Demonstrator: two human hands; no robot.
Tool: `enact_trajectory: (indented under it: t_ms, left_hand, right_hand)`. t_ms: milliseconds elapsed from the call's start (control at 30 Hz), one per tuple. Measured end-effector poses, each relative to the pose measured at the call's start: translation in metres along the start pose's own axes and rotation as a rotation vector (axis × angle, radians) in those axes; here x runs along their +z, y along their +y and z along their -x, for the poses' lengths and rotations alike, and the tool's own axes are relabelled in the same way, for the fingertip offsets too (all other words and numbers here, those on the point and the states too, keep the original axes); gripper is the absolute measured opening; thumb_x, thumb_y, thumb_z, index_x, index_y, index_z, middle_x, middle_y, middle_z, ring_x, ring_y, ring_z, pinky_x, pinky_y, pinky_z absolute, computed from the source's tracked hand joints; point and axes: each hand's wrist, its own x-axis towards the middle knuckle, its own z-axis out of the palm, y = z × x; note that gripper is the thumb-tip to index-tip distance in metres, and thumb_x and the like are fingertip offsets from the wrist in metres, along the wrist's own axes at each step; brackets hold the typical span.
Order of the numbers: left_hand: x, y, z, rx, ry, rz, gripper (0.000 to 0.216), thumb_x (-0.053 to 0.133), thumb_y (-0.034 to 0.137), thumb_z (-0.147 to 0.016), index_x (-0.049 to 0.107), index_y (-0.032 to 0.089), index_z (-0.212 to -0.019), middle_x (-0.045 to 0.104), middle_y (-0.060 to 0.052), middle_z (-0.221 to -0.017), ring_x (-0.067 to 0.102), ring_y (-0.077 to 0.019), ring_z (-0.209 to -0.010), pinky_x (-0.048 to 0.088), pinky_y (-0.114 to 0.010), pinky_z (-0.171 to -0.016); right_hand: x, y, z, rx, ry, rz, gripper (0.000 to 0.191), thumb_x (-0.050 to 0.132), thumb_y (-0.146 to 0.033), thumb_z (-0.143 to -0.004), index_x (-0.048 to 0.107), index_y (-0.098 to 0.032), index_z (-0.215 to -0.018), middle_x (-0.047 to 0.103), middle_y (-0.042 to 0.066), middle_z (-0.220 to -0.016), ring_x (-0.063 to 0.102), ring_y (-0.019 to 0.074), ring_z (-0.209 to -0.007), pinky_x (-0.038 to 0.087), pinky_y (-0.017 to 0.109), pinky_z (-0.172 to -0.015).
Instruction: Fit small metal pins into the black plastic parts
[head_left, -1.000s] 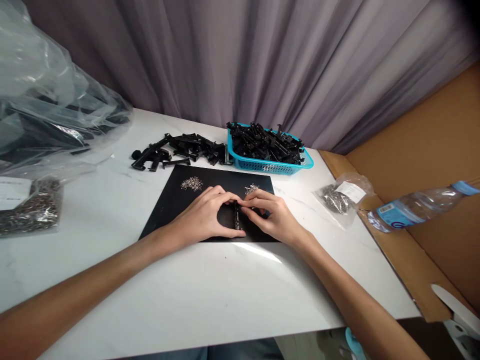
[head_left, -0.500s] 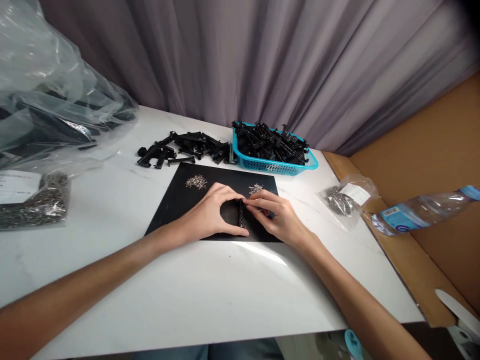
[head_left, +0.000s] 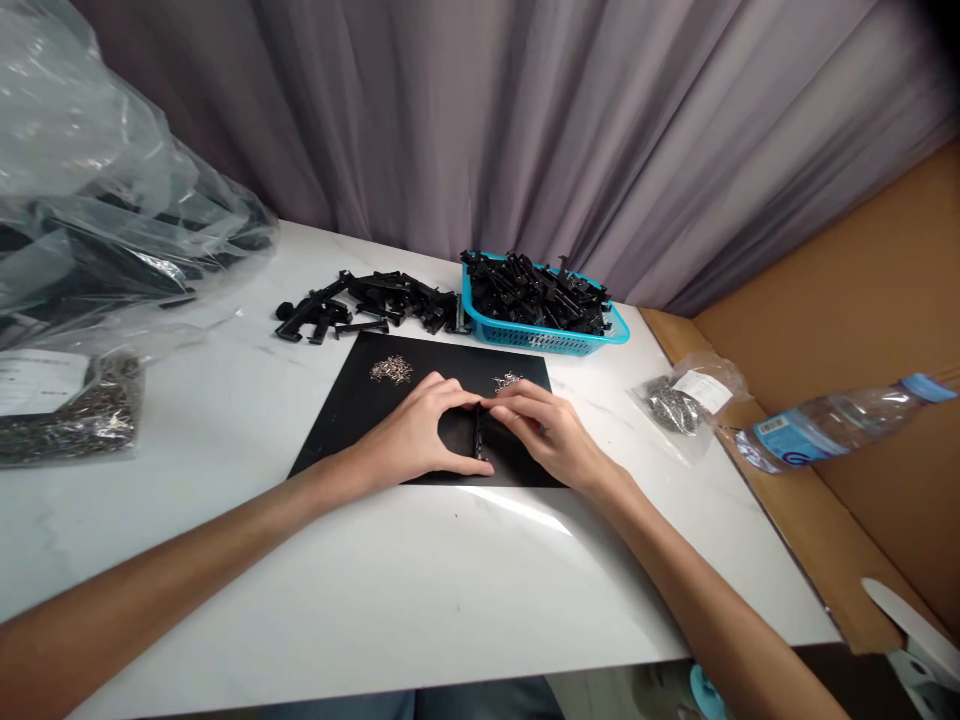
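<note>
My left hand [head_left: 416, 432] spans a narrow black plastic part [head_left: 478, 436], its thumb at the near end and its fingers at the far end. The part stands lengthwise away from me over a black mat [head_left: 337, 440]. At the far end of the part, the fingertips of my right hand [head_left: 553, 430] are pinched together and meet the left fingertips. Whatever sits in that pinch is hidden or too small to name. Beyond the hands lie two heaps of small metal pieces on the mat, a left heap [head_left: 391, 370] and a right heap [head_left: 507, 382], partly covered by my right hand.
Loose black plastic parts [head_left: 375, 300] lie behind the mat, beside a blue basket [head_left: 540, 338] full of similar parts. Bags of small metal pieces rest at left [head_left: 90, 410] and right [head_left: 675, 405]. A large clear bag [head_left: 112, 180] and a plastic bottle [head_left: 840, 425] flank the table.
The right fingertips have closed in on the part's far end, and a thin metal bit seen by them earlier is out of sight. The left hand keeps its hold. The view has shifted slightly.
</note>
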Motion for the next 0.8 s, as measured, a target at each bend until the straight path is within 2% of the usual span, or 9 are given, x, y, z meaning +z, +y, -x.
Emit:
enact_trajectory:
  t_ms: [100,167,267,333,433,500,667,800]
  left_hand:
    - [-0.001,0.002,0.001,-0.001,-0.017,-0.017,0.070,0.086,0.065,-0.065,0.071,0.025,-0.120,0.064,-0.004,-0.100,0.052,-0.0274,-0.104,0.051,-0.042,-0.091]
    - [-0.002,0.003,0.001,-0.004,-0.027,-0.023,0.070,0.085,0.065,-0.067,0.070,0.025,-0.122,0.064,-0.004,-0.102,0.052,-0.0273,-0.106,0.051,-0.042,-0.093]
    - [-0.001,0.003,0.001,-0.003,-0.035,-0.036,0.071,0.084,0.066,-0.069,0.069,0.026,-0.125,0.065,-0.004,-0.104,0.052,-0.0277,-0.109,0.050,-0.043,-0.096]
    - [-0.001,0.002,0.001,-0.004,-0.035,-0.045,0.072,0.085,0.066,-0.068,0.069,0.026,-0.125,0.065,-0.004,-0.105,0.052,-0.0284,-0.109,0.050,-0.044,-0.096]
    - [-0.001,0.002,0.001,-0.010,-0.030,-0.045,0.073,0.085,0.066,-0.066,0.069,0.025,-0.124,0.065,-0.004,-0.104,0.052,-0.0290,-0.109,0.050,-0.044,-0.097]
    - [-0.001,0.003,0.001,-0.014,-0.033,-0.047,0.073,0.085,0.067,-0.067,0.068,0.024,-0.124,0.065,-0.004,-0.105,0.052,-0.0288,-0.109,0.050,-0.045,-0.097]
    - [-0.002,0.004,0.001,-0.013,-0.033,-0.054,0.072,0.084,0.068,-0.067,0.069,0.024,-0.121,0.064,-0.005,-0.105,0.052,-0.0284,-0.109,0.050,-0.045,-0.097]
    - [0.000,0.002,0.000,0.006,-0.016,-0.036,0.068,0.086,0.065,-0.067,0.070,0.023,-0.118,0.064,-0.005,-0.103,0.052,-0.0276,-0.106,0.051,-0.043,-0.094]
  right_hand:
    - [-0.009,-0.001,-0.002,0.033,0.102,0.040,0.043,0.032,-0.040,-0.112,0.071,-0.022,-0.120,0.067,0.010,-0.117,0.063,0.0225,-0.113,0.051,0.041,-0.101]
    - [-0.013,-0.001,-0.002,0.075,0.176,0.097,0.050,0.027,-0.045,-0.112,0.072,-0.022,-0.110,0.069,0.009,-0.108,0.063,0.0230,-0.107,0.049,0.043,-0.101]
    - [-0.014,-0.001,-0.002,0.236,0.218,0.021,0.057,0.028,-0.055,-0.110,0.070,-0.022,-0.089,0.063,0.004,-0.075,0.061,0.0182,-0.072,0.053,0.036,-0.078]
    - [-0.011,-0.001,-0.003,0.325,0.197,-0.148,0.054,0.038,-0.060,-0.107,0.068,-0.021,-0.084,0.060,0.001,-0.065,0.057,0.0151,-0.060,0.051,0.031,-0.065]
    - [-0.005,0.000,-0.006,0.340,0.171,-0.362,0.044,0.060,-0.062,-0.097,0.066,-0.020,-0.088,0.069,0.002,-0.073,0.064,0.0150,-0.064,0.055,0.029,-0.066]
    - [-0.001,0.002,-0.008,0.336,0.176,-0.424,0.041,0.067,-0.060,-0.093,0.066,-0.019,-0.091,0.073,0.003,-0.078,0.067,0.0153,-0.067,0.057,0.030,-0.069]
    - [0.004,0.007,-0.008,0.333,0.173,-0.485,0.036,0.070,-0.053,-0.093,0.068,-0.017,-0.091,0.074,0.004,-0.078,0.069,0.0147,-0.067,0.058,0.029,-0.070]
    - [0.005,0.005,-0.009,0.323,0.165,-0.493,0.040,0.069,-0.056,-0.093,0.070,-0.016,-0.090,0.075,0.005,-0.079,0.071,0.0159,-0.068,0.060,0.032,-0.072]
